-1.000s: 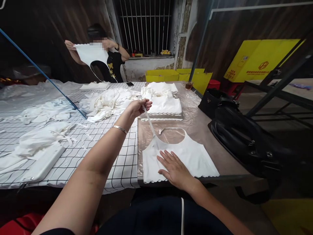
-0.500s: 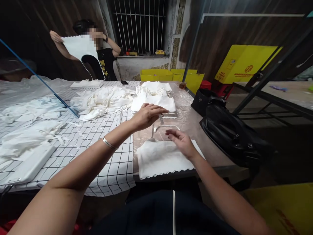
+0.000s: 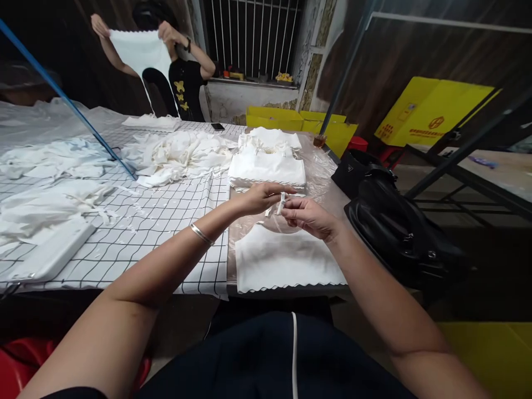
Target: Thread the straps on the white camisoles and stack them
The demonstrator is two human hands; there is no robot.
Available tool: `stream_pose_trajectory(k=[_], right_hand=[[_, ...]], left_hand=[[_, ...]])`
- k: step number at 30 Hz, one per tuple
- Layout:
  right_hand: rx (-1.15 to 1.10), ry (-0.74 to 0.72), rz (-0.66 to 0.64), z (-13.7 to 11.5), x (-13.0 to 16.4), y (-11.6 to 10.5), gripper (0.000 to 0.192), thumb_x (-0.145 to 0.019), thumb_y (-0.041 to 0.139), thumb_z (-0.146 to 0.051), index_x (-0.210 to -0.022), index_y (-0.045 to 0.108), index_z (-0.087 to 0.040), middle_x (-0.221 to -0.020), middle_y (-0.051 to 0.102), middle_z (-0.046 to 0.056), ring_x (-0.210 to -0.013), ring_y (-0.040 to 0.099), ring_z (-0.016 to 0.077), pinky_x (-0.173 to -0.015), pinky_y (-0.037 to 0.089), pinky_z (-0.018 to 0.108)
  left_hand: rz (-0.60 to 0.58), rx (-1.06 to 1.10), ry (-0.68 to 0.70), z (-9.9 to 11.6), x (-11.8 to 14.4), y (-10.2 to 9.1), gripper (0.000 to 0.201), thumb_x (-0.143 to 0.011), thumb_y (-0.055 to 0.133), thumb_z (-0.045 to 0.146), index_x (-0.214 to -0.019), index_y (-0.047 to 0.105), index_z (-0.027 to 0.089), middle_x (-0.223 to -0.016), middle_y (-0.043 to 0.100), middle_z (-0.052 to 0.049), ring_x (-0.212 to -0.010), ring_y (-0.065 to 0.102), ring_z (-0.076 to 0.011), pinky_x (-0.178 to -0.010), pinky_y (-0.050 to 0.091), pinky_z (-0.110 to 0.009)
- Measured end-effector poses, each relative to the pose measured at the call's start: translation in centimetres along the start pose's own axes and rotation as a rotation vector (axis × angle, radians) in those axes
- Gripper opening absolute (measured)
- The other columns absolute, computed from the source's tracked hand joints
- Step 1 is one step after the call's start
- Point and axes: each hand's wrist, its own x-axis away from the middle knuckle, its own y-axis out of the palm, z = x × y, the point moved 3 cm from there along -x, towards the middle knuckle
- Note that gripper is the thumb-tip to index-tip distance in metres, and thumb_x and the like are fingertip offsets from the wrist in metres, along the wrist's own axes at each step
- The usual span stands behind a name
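Note:
A white camisole [image 3: 286, 257] with a scalloped hem lies flat at the table's near edge, its hem toward me. Its thin straps rise from the far end to my hands. My left hand [image 3: 264, 198] is closed on a strap, with the fingers stretched long and the thumb mostly hidden beneath. Close beside it, my right hand [image 3: 310, 216] pinches the white strap [image 3: 281, 203] between thumb and fingers. Just beyond both hands sits a stack of folded white camisoles [image 3: 266, 166].
Heaps of white garments [image 3: 183, 155] cover the checkered cloth [image 3: 183, 208] at left. A blue pole [image 3: 70, 102] slants over them. Black bags [image 3: 386, 216] lie at the right edge, near a glass of tea [image 3: 319, 141]. A co-worker [image 3: 189, 83] holds up a white garment across the table.
My right hand has moved up and left and now pinches the strap beside my left hand. The co-worker's hand has gone to the raised garment's edge. My view has shifted slightly.

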Motion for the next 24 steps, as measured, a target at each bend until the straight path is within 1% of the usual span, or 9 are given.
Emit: stream_pose_trajectory(k=[3, 5, 7, 9, 10, 12, 15, 19, 24], right_hand=[[-0.067, 0.105, 0.025, 0.8, -0.3, 0.1, 0.041, -0.056, 0.09, -0.039, -0.067, 0.059, -0.014, -0.06, 0.051, -0.003, -0.052, 0.044, 0.0068, -0.049, 0.033, 0.018], [-0.111, 0.143, 0.096, 1.3, -0.5, -0.3, 0.041, -0.054, 0.09, -0.036, -0.069, 0.058, -0.015, -0.062, 0.055, -0.003, -0.052, 0.045, 0.0066, -0.048, 0.035, 0.016], [-0.13, 0.152, 0.176, 1.8, -0.6, -0.8, 0.04, -0.054, 0.089, -0.032, -0.071, 0.057, -0.015, -0.064, 0.058, -0.001, -0.054, 0.048, 0.0069, -0.048, 0.036, 0.016], [-0.133, 0.163, 0.227, 2.4, -0.8, -1.2, 0.038, -0.055, 0.087, -0.029, -0.072, 0.056, -0.015, -0.067, 0.06, 0.0, -0.055, 0.05, 0.0077, -0.048, 0.037, 0.016], [-0.133, 0.173, 0.238, 2.8, -0.9, -1.3, 0.036, -0.056, 0.086, -0.028, -0.072, 0.055, -0.015, -0.069, 0.06, 0.0, -0.056, 0.051, 0.0082, -0.047, 0.037, 0.016], [-0.128, 0.194, 0.242, 3.6, -1.1, -1.3, 0.035, -0.056, 0.084, -0.028, -0.072, 0.055, -0.015, -0.07, 0.06, 0.001, -0.057, 0.052, 0.0088, -0.047, 0.036, 0.016], [-0.11, 0.183, 0.242, 4.7, -1.3, -1.1, 0.036, -0.054, 0.085, -0.03, -0.07, 0.055, -0.016, -0.063, 0.055, -0.002, -0.054, 0.046, 0.0078, -0.047, 0.033, 0.017], [-0.032, 0.103, 0.229, 5.7, -1.6, -1.0, 0.035, -0.057, 0.081, -0.037, -0.066, 0.053, -0.018, -0.056, 0.044, -0.005, -0.051, 0.036, 0.0077, -0.048, 0.028, 0.021], [0.082, 0.092, 0.182, 6.9, -1.5, -0.4, 0.033, -0.061, 0.074, -0.044, -0.071, 0.056, -0.018, -0.062, 0.046, -0.004, -0.054, 0.035, 0.0093, -0.052, 0.027, 0.023]], left_hand=[[0.049, -0.021, -0.131, -1.3, 1.1, 0.3, 0.037, -0.089, 0.051, 0.015, -0.122, 0.065, 0.021, -0.124, 0.065, -0.007, -0.112, 0.059, -0.0222, -0.098, 0.043, -0.033], [0.127, -0.085, -0.255, -2.0, 2.7, 0.8, 0.036, -0.087, 0.059, 0.02, -0.123, 0.063, 0.018, -0.119, 0.066, -0.01, -0.105, 0.061, -0.0238, -0.093, 0.045, -0.035], [0.166, -0.164, -0.383, -2.5, 5.0, 2.2, 0.029, -0.085, 0.063, 0.024, -0.113, 0.065, 0.015, -0.107, 0.067, -0.011, -0.097, 0.061, -0.0248, -0.09, 0.044, -0.04], [0.111, -0.241, -0.474, -2.7, 7.2, 4.3, 0.018, -0.086, 0.064, 0.029, -0.097, 0.067, 0.015, -0.098, 0.067, -0.009, -0.095, 0.06, -0.0266, -0.091, 0.039, -0.045], [0.069, -0.28, -0.501, -2.6, 8.2, 5.5, 0.018, -0.085, 0.065, 0.032, -0.093, 0.067, 0.015, -0.097, 0.067, -0.009, -0.097, 0.058, -0.0282, -0.092, 0.037, -0.048], [0.017, -0.358, -0.533, -2.3, 9.4, 7.5, 0.022, -0.084, 0.068, 0.037, -0.092, 0.066, 0.016, -0.102, 0.066, -0.01, -0.103, 0.055, -0.0317, -0.092, 0.033, -0.05], [0.006, -0.394, -0.57, -2.0, 9.8, 9.0, 0.024, -0.084, 0.068, 0.038, -0.095, 0.065, 0.017, -0.108, 0.064, -0.01, -0.107, 0.052, -0.0323, -0.091, 0.031, -0.048], [-0.012, -0.311, -0.601, -2.1, 9.2, 9.1, 0.015, -0.083, 0.068, 0.031, -0.088, 0.066, 0.017, -0.108, 0.065, -0.008, -0.108, 0.051, -0.0307, -0.088, 0.031, -0.045], [0.051, -0.201, -0.61, -2.4, 9.3, 9.6, 0.014, -0.084, 0.068, 0.032, -0.084, 0.07, 0.018, -0.097, 0.069, -0.006, -0.107, 0.051, -0.0309, -0.089, 0.029, -0.048]])
